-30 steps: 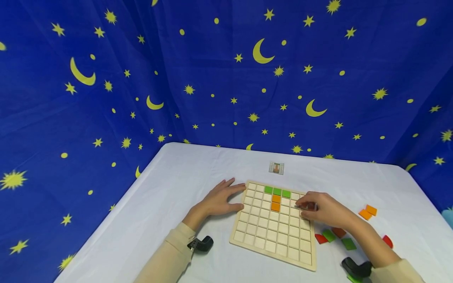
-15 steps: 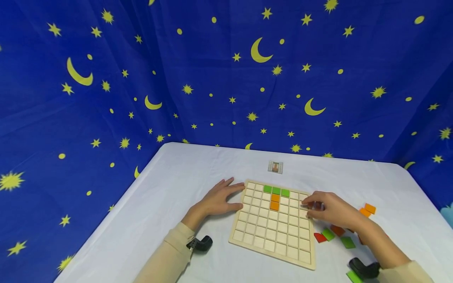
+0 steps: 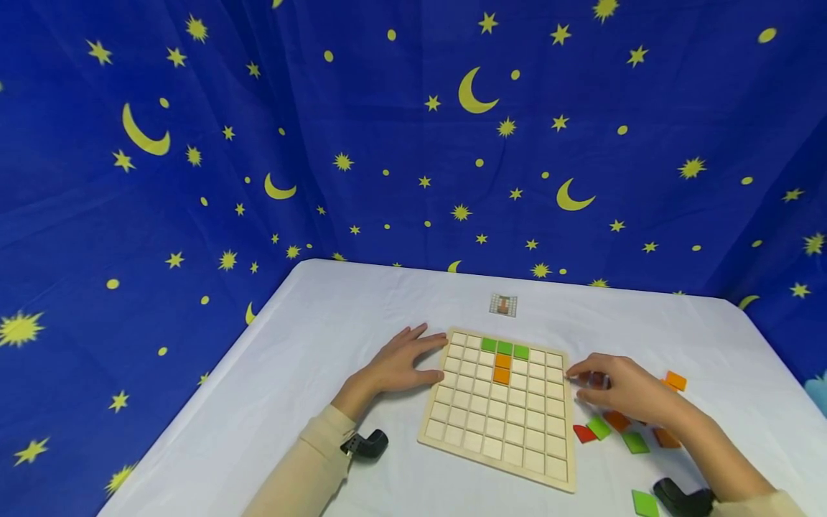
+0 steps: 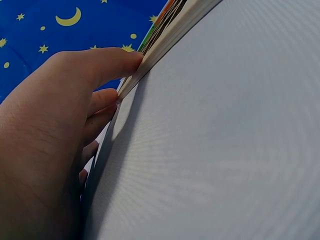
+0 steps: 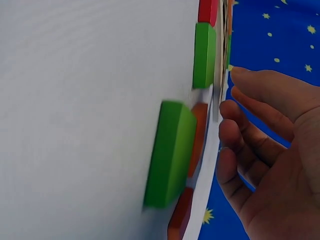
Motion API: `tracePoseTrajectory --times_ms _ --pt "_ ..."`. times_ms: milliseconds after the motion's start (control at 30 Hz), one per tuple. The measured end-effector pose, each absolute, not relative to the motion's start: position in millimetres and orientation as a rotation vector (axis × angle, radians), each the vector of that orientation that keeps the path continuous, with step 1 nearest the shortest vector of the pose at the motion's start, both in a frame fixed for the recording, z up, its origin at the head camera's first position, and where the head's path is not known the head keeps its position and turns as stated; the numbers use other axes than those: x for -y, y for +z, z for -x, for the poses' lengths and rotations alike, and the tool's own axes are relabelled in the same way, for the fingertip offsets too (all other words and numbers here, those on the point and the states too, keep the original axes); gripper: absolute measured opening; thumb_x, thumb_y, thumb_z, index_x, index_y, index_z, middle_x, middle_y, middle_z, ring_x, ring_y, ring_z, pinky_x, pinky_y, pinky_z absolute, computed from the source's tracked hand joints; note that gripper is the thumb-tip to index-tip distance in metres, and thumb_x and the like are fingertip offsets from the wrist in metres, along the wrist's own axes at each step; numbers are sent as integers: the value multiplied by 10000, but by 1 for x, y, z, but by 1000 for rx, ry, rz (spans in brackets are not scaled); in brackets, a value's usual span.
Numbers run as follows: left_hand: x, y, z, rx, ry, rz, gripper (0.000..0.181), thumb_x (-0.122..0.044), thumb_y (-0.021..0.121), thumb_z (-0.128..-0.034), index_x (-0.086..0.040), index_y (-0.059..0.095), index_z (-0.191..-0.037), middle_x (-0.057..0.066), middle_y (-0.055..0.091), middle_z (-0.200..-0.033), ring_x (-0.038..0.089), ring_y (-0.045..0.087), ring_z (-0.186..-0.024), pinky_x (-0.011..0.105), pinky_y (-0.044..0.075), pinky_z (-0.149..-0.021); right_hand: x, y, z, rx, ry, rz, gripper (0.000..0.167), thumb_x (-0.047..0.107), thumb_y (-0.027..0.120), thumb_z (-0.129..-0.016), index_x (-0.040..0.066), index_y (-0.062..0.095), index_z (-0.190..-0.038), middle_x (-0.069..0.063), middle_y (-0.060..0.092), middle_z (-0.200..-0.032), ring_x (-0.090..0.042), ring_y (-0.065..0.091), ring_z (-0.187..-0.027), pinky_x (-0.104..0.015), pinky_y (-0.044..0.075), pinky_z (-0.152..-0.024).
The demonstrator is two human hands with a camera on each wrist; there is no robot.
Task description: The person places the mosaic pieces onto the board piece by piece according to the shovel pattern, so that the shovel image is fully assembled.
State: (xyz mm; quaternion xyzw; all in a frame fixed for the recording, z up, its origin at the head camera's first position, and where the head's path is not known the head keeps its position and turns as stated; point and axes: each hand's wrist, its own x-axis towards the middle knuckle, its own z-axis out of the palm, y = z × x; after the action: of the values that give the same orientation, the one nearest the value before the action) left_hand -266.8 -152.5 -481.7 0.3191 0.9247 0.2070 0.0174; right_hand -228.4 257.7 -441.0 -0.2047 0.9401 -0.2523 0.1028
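A wooden grid board [image 3: 468,420] lies on the white table. Along its far row sit green square tiles [image 3: 505,348], and two orange tiles [image 3: 502,368] run down from the middle one. My left hand [image 3: 402,365] rests flat at the board's left side, thumb and forefinger touching the frame; the left wrist view shows the thumb against the board edge [image 4: 170,42]. Just off the board's right edge hovers my right hand [image 3: 623,391], fingers loosely bent. In the right wrist view, nothing shows between its thumb and fingers [image 5: 232,131].
Right of the board lie loose tiles: a red one [image 3: 584,434], green ones [image 3: 635,443], brownish-orange ones [image 3: 617,421] and an orange one [image 3: 675,380] partly behind the right hand. Beyond the board lies a small pattern card [image 3: 503,305]. A starry blue curtain [image 3: 388,143] encloses the table.
My right hand has moved right, from over the board's right columns to beyond its edge. The left hand and the tiles on the board keep their places.
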Motion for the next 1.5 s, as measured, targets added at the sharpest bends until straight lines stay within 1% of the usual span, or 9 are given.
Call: tracePoseTrajectory --times_ms 267,433,700,900,1000,1167,1267,1400,1500 --pt "153 -480 266 -2877 632 -971 693 -602 548 -883 -262 417 -1472 -139 342 -1506 213 140 -1444 396 65 -1173 -267 -439 223 -2778 -762 561 344 288 772 -816 164 698 -1128 56 562 -851 -162 499 -744 -252 427 -549" --pt "153 -479 265 -2869 642 -973 688 -584 562 -883 -253 422 -1471 -134 346 -1505 212 142 -1444 399 65 -1173 -272 -442 219 -2774 -749 526 359 327 772 -813 168 699 -1127 56 563 -844 -159 493 -744 -248 418 -556" --pt "154 -481 267 -2874 625 -977 691 -603 548 -884 -270 412 -1475 -141 339 -1508 205 135 -1444 387 65 -1172 -280 -442 216 -2772 -732 536 357 351 776 -803 180 706 -1108 63 555 -828 -148 488 -744 -239 418 -571" --pt "153 -480 267 -2874 630 -984 687 -594 556 -886 -262 420 -1471 -134 347 -1506 207 137 -1444 382 62 -1172 -287 -445 213 -2735 -739 491 373 414 776 -786 210 704 -1089 55 573 -884 -157 486 -786 -258 398 -607" --pt "152 -480 266 -2871 634 -978 688 -592 559 -884 -260 422 -1470 -129 349 -1506 207 136 -1444 386 63 -1172 -292 -446 210 -2712 -778 507 379 410 776 -788 194 700 -1091 45 574 -880 -152 487 -772 -258 402 -592" --pt "152 -479 265 -2866 646 -985 685 -590 560 -885 -258 424 -1469 -122 350 -1508 223 144 -1443 408 75 -1172 -297 -446 205 -2701 -789 527 392 425 787 -768 203 693 -1077 38 544 -846 -129 480 -742 -259 382 -561" --pt "153 -479 265 -2867 647 -982 685 -590 560 -885 -261 422 -1470 -123 346 -1510 219 142 -1444 404 74 -1172 -299 -446 203 -2717 -757 526 396 439 801 -740 231 689 -1058 58 554 -873 -117 483 -763 -237 392 -596" --pt "153 -480 265 -2872 633 -977 686 -596 554 -886 -267 418 -1472 -132 341 -1510 208 132 -1445 393 67 -1171 -300 -446 202 -2713 -734 523 412 426 817 -719 213 683 -1046 60 555 -868 -119 486 -762 -231 401 -604" --pt "153 -480 265 -2873 628 -985 684 -589 557 -888 -261 419 -1472 -132 340 -1510 215 133 -1445 396 66 -1172 -300 -447 201 -2690 -752 522 449 396 825 -718 162 663 -1066 45 548 -851 -120 489 -747 -239 402 -587"
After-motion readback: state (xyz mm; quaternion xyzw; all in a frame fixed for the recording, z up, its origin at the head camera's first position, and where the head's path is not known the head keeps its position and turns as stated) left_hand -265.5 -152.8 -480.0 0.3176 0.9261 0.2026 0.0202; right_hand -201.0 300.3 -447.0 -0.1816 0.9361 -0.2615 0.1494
